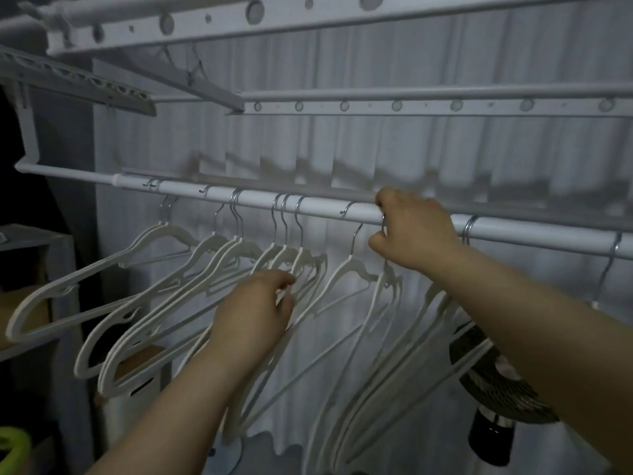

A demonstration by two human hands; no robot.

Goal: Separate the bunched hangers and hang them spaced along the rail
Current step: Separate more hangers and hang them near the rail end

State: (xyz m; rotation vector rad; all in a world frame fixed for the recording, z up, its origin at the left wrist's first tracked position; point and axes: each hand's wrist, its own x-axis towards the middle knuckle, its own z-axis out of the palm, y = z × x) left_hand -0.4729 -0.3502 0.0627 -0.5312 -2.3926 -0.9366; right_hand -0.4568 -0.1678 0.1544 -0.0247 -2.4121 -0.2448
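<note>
A white rail (pixel 329 208) runs across the view, sloping down to the right. Several white hangers with metal hooks hang along it. One hanger (pixel 102 265) hangs alone at the left, then a pair (pixel 219 255), then a close group of three (pixel 291 258), then a single hanger (pixel 349 269). My right hand (pixel 411 231) is at the rail and pinches the metal hook of a hanger (pixel 388 279). My left hand (pixel 255 310) is lower and grips the shoulder of a hanger in the group of three. More hangers (pixel 442 310) hang bunched behind my right forearm.
A pleated white curtain (pixel 411 149) hangs behind the rail. White drying-rack bars with holes (pixel 428 106) run overhead. A shelf unit (pixel 37 241) stands at the left. A round fan (pixel 493 382) sits low on the right, under my right forearm.
</note>
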